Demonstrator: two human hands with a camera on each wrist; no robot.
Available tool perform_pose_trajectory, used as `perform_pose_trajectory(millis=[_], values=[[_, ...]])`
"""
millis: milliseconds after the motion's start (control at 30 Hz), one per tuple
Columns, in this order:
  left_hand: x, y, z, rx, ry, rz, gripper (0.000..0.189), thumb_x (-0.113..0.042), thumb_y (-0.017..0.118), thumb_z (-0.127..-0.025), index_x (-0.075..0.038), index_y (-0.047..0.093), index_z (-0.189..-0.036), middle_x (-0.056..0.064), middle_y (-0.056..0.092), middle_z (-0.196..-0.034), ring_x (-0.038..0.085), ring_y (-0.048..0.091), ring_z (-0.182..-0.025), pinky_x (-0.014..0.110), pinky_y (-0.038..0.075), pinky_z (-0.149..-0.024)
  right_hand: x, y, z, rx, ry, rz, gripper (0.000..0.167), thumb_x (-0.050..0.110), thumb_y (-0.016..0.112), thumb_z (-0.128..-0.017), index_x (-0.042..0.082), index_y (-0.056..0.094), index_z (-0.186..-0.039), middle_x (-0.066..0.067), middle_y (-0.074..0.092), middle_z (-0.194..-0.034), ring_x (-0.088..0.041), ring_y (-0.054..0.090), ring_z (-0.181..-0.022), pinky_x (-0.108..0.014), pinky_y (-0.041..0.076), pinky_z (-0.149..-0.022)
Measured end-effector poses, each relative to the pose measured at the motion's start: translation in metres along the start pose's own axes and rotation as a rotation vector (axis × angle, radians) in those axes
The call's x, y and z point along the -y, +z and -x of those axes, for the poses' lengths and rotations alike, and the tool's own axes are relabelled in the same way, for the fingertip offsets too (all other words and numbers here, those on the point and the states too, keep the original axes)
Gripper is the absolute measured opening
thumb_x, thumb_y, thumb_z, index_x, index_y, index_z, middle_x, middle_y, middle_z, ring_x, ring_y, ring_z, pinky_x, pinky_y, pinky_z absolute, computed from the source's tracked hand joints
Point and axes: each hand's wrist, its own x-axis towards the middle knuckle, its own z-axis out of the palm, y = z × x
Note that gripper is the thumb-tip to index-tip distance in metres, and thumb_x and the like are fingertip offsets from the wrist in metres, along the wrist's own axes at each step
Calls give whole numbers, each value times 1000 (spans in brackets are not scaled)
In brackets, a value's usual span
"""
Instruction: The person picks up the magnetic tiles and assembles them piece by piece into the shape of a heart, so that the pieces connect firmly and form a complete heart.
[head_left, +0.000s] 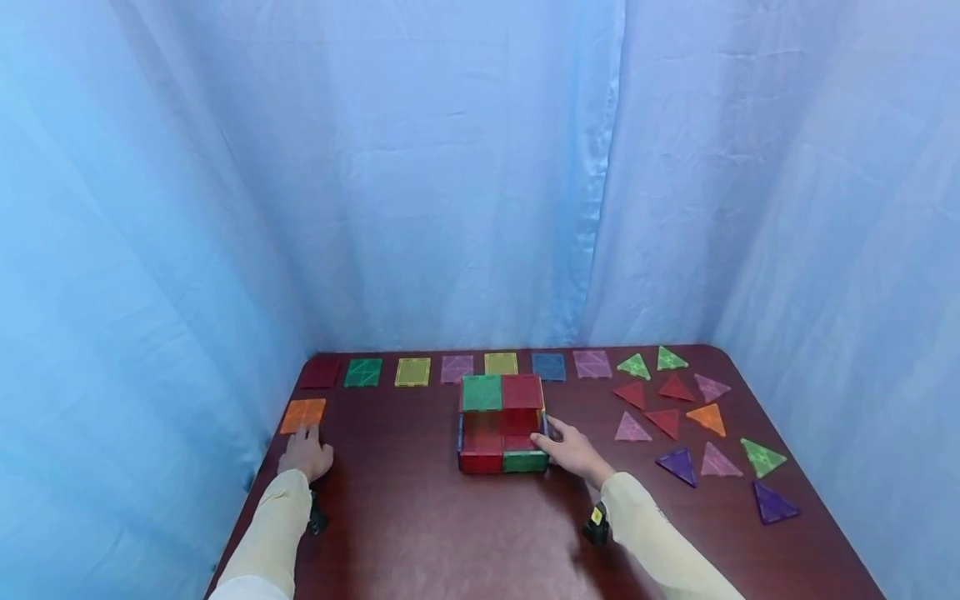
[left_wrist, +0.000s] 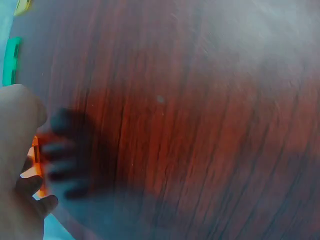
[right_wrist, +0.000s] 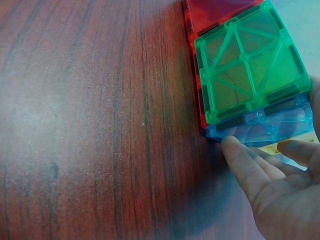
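Note:
At the table's left edge, the fingers of my left hand reach onto an orange square magnetic tile. In the left wrist view only a strip of that orange tile shows beside the hand. A box of magnetic tiles, with red, green and blue pieces, stands mid-table. Its top has a green and a red tile at the back, with a gap in front. My right hand holds its right wall, thumb over the upper edge. The right wrist view shows fingertips against the blue side tile.
A row of square tiles lies along the back edge, including a dark red tile, a green tile and a blue tile. Several triangular tiles, such as a purple triangle, are spread over the right side. Blue curtains surround the table.

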Motion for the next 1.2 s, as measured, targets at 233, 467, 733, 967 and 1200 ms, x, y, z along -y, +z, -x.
perform_pose_trajectory(millis=[233,467,733,967,1200], values=[[-4,15,5,-123,135,-4,45,-17,48,-100,11,55,-134,34,50,-138,52,54,-122,63,44,-103,0,0,1,5,-6,-9,78,45,66,-97,4,36,-157,-24,53,-147,-33,61,-125,-53,51,-103],[-19,23,6,-217,234,-9,30,-15,61,-96,5,68,-117,25,64,-120,39,62,-104,57,50,-97,0,0,-1,0,0,0,80,48,66,-96,5,37,-157,-24,53,-147,-33,60,-126,-52,51,-102],[-26,26,-2,-177,189,29,69,-39,65,-96,2,44,-148,42,28,-153,60,23,-142,73,30,-110,-2,5,0,16,7,-31,78,45,67,-96,5,37,-156,-24,55,-145,-26,67,-112,-49,55,-97],[-36,39,7,-205,182,-1,62,-24,68,-96,4,47,-147,39,44,-140,57,46,-126,68,40,-106,-3,6,1,28,10,-48,80,46,68,-95,5,37,-157,-24,53,-146,-26,67,-112,-48,56,-96],[-53,36,5,-191,212,-6,65,-28,76,-90,1,54,-144,30,56,-129,43,54,-109,56,52,-94,-5,-1,-3,18,23,-39,82,49,67,-95,5,35,-158,-25,50,-149,-30,65,-116,-51,54,-99]])
